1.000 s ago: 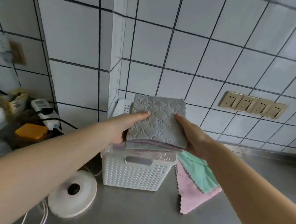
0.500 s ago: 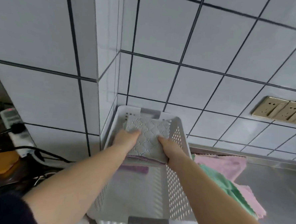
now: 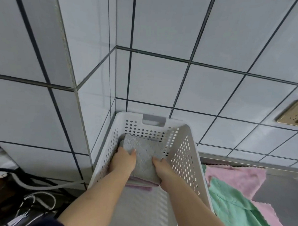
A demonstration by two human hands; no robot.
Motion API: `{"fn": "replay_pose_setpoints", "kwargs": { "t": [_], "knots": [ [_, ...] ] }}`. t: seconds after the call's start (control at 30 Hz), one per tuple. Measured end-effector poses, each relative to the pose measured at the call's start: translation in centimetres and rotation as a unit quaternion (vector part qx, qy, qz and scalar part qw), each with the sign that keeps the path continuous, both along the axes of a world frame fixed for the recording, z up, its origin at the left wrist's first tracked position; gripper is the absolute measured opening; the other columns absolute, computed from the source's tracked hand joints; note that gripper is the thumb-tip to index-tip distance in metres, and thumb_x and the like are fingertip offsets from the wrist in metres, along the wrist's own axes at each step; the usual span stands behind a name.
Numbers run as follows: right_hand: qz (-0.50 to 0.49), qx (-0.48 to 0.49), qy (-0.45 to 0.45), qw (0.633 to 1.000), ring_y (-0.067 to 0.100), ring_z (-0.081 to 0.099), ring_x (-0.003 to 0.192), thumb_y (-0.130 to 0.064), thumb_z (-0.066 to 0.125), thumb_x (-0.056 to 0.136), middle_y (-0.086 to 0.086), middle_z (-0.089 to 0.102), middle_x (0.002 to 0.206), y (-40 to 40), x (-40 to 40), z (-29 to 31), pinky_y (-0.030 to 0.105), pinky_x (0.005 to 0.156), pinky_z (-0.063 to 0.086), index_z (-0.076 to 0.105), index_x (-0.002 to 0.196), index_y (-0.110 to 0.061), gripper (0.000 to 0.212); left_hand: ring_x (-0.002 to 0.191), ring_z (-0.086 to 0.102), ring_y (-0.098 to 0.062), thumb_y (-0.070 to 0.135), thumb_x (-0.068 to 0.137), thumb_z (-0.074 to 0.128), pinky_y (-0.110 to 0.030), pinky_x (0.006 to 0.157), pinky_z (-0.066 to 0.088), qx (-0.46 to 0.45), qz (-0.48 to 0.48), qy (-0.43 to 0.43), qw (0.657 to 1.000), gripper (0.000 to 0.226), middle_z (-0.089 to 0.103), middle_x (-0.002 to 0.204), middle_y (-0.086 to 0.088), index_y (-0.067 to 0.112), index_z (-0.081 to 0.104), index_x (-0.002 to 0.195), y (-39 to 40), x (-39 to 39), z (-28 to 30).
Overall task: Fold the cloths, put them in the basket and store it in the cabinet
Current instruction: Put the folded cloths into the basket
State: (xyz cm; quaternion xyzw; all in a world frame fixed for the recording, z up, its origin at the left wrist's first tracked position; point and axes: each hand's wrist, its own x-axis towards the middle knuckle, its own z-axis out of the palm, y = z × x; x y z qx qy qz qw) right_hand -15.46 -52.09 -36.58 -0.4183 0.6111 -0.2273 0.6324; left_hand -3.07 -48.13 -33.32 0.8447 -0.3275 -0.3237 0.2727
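Observation:
A white perforated basket (image 3: 183, 160) stands on the steel counter in the tiled wall corner. Inside it, at the far end, lies a stack of folded cloths with a grey quilted cloth (image 3: 144, 155) on top and pink and green layers under it. My left hand (image 3: 124, 161) grips the stack's left edge, thumb on top. My right hand (image 3: 161, 167) grips its right edge the same way. Both forearms reach down into the basket. To the right of the basket, unfolded pink cloths (image 3: 237, 176) and a green cloth (image 3: 240, 211) lie spread on the counter.
Tiled walls close the corner behind and left of the basket. Cables and a white hose (image 3: 41, 185) lie in the gap at the lower left. A brass socket plate (image 3: 296, 115) is on the right wall. Bare steel counter (image 3: 283, 187) shows far right.
Both hands carried the folded stack from above the basket down into it, to its far end. The camera leaned closer over the basket.

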Motion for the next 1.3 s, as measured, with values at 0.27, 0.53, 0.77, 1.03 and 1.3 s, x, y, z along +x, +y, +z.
{"fn": "replay_pose_setpoints", "kwargs": {
  "t": [0.27,0.53,0.77,1.03,1.3],
  "knots": [
    [0.016,-0.044,0.062,0.997,0.029,0.049,0.122,-0.032,0.045,0.095,0.008,0.05,0.135,-0.8,-0.5,0.1,0.041,0.105,0.04,0.042,0.137,-0.012,0.047,0.126,0.045,-0.026,0.024,0.09,0.055,-0.038,0.103,0.041,-0.098,-0.022,-0.061,0.993,0.057,0.041,0.142,-0.007,0.013,0.032,0.141,0.3,-0.7,0.3],
    [0.037,-0.061,0.107,0.992,0.03,0.056,0.111,-0.023,0.047,0.091,0.008,0.058,0.126,-0.1,-0.7,0.8,0.043,0.099,0.046,0.053,0.126,-0.012,0.038,0.104,0.056,-0.032,0.003,0.086,0.05,-0.034,0.086,0.047,-0.052,0.047,0.103,0.992,0.043,0.057,0.12,-0.014,0.008,0.044,0.129,2.6,-0.2,0.8],
    [0.092,-0.105,0.106,0.985,0.025,0.039,0.132,-0.009,0.046,0.094,0.001,0.033,0.151,1.4,-0.4,1.8,0.039,0.11,0.034,0.021,0.149,-0.021,0.061,0.102,0.054,-0.028,-0.007,0.087,0.04,-0.034,0.09,0.046,-0.087,0.062,0.115,0.988,0.039,0.056,0.121,-0.011,0.007,0.047,0.123,3.5,-0.5,1.2],
    [0.103,-0.143,0.129,0.976,0.024,0.031,0.137,-0.01,0.04,0.098,0.005,0.031,0.151,0.9,-0.3,1.7,0.032,0.111,0.025,0.026,0.147,-0.014,0.05,0.112,0.054,-0.035,0.003,0.092,0.044,-0.037,0.09,0.045,-0.016,0.079,0.109,0.991,0.036,0.055,0.123,-0.021,-0.004,0.044,0.127,2.6,-0.3,1.0],
    [0.002,-0.099,0.074,0.992,0.022,0.054,0.111,-0.022,0.046,0.096,0.0,0.057,0.123,1.0,-0.3,1.3,0.042,0.102,0.043,0.054,0.122,-0.018,0.028,0.103,0.055,-0.027,0.011,0.097,0.037,-0.036,0.087,0.046,-0.158,0.145,0.078,0.974,0.03,0.057,0.116,-0.012,0.006,0.043,0.126,3.7,-1.8,1.4]
  ]
}}
